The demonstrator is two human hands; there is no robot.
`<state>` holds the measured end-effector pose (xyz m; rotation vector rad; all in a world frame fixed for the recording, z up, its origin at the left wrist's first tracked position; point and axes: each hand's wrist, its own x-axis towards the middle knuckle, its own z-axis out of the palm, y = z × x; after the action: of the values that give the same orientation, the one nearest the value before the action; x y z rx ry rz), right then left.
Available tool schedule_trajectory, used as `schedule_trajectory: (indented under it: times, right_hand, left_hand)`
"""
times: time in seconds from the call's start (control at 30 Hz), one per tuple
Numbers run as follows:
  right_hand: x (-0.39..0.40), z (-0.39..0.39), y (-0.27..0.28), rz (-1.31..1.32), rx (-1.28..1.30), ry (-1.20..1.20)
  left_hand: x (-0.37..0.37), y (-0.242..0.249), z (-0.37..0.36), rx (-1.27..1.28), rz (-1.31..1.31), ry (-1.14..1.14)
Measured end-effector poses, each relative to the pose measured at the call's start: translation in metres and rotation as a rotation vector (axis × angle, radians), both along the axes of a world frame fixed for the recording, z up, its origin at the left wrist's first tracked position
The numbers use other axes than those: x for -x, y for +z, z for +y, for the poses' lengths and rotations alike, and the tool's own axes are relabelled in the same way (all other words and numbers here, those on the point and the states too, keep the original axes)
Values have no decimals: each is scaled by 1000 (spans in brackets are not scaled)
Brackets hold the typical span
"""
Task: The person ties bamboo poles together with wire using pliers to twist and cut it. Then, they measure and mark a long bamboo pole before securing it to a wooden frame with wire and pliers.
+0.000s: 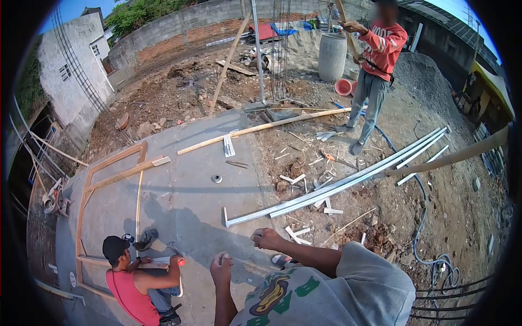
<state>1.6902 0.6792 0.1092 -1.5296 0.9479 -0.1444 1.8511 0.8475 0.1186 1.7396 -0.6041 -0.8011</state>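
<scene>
"Where are our hands?"

"Out in front of us, apart. Our left hand (pixel 222 265) is raised over the concrete slab (pixel 242 198), fingers curled; our right hand (pixel 266 238) is curled too, farther forward. We see nothing in either, but we can't tell whether they are clenched or hiding something small."

"And the metal channels (pixel 326 190)?"

"They lie side by side ahead of us, one end on the slab near our right hand, the rest reaching across the dirt to our right. We also see pale offcuts (pixel 297 234) just beyond that hand."

"Who is with us?"

"To our left, a co-worker in a red top (pixel 130 290) crouches beside the wooden frame (pixel 81 217). Farther off, a person in a red sweatshirt (pixel 383 46) grips a tilted plank (pixel 355 50), near the grey barrel (pixel 332 58)."
</scene>
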Motion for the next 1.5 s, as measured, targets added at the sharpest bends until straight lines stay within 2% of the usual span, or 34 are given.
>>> schedule_trajectory:
  times: [0.23,0.37,0.57,0.8,0.97,1.3,1.5]
  right_hand:
    - [15,-33,4,-44,87,-78]
    - [21,-43,3,-27,54,-147]
    - [30,-44,-21,-24,86,-125]
    - [32,-57,2,20,65,-195]
    - [33,-63,5,9,135,-155]
    - [25,-50,13,27,58,-184]
    - [10,-33,-5,3,111,-69]
  left_hand:
    - [4,3,-21,2,43,-24]
    - [6,2,-34,11,32,-29]
    - [9,2,-45,21,59,-10]
    - [4,0,-55,13,31,-20]
    - [13,1,-51,11,57,-39]
    - [17,-19,-19,-37,159,-4]
    - [18,-20,-7,-30,185,-1]
